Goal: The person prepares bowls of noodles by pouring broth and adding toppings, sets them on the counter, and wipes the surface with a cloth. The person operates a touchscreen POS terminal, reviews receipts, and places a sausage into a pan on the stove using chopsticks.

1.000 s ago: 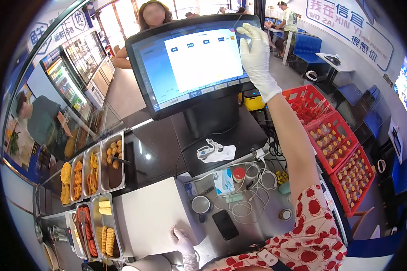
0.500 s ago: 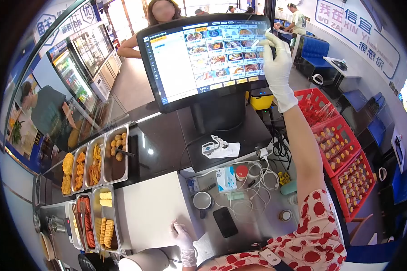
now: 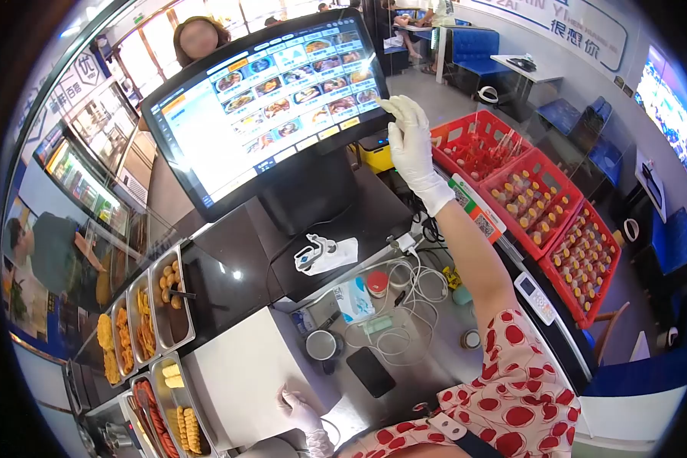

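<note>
A white-gloved right hand (image 3: 414,149) reaches to the right edge of a lit touchscreen (image 3: 282,95) showing rows of food pictures, its thumb apart from its extended fingers; whether the fingertips touch the glass cannot be told. The screen stands tilted on a black base (image 3: 309,198) at the far side of the bench (image 3: 229,248), with a person (image 3: 198,40) behind it. The left hand (image 3: 304,416), also gloved, lies at the near end of a white box (image 3: 240,374), fingers loosely curled; whether thumb and fingers meet cannot be told. Beside the box on the bench are a metal cup (image 3: 322,346), a dark phone (image 3: 370,372), tangled white cables (image 3: 414,294) and a red-lidded container (image 3: 376,283). Metal trays (image 3: 182,328) of fried food and brown, egg-shaped pieces line the left. To the right, a printed card (image 3: 477,210) and a white remote (image 3: 535,299) sit near red crates (image 3: 542,256), two filled with capped bottles (image 3: 584,267).
</note>
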The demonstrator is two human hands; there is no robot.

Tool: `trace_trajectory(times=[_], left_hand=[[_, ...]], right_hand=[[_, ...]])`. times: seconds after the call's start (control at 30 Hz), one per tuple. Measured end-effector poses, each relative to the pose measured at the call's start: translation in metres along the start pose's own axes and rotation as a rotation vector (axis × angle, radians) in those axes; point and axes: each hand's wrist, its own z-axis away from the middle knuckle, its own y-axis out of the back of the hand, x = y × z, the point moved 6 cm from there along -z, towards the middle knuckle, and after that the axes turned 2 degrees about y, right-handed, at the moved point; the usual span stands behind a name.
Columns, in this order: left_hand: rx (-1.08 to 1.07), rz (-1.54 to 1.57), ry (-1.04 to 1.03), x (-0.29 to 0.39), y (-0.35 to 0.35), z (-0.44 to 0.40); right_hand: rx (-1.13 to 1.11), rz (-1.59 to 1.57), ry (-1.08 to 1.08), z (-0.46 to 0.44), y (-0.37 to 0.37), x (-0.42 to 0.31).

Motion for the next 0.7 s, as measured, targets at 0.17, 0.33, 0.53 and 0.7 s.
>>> trace_trajectory(times=[0.17,0.33,0.53,0.7], left_hand=[[0.014,-0.027,-0.005,-0.001,0.001,-0.001],[0.034,-0.040,0.001,0.000,0.002,0.001],[0.061,-0.018,-0.032,0.002,0.000,0.000],[0.039,-0.040,-0.017,0.000,0.001,0.000]], right_hand=[[-0.001,0.125,0.089,-0.007,-0.002,0.001],[0.012,0.029,0.097,-0.006,-0.007,-0.012],[-0.023,0.075,0.176,-0.015,-0.016,-0.025],[0.000,0.002,0.162,-0.019,-0.013,-0.025]])
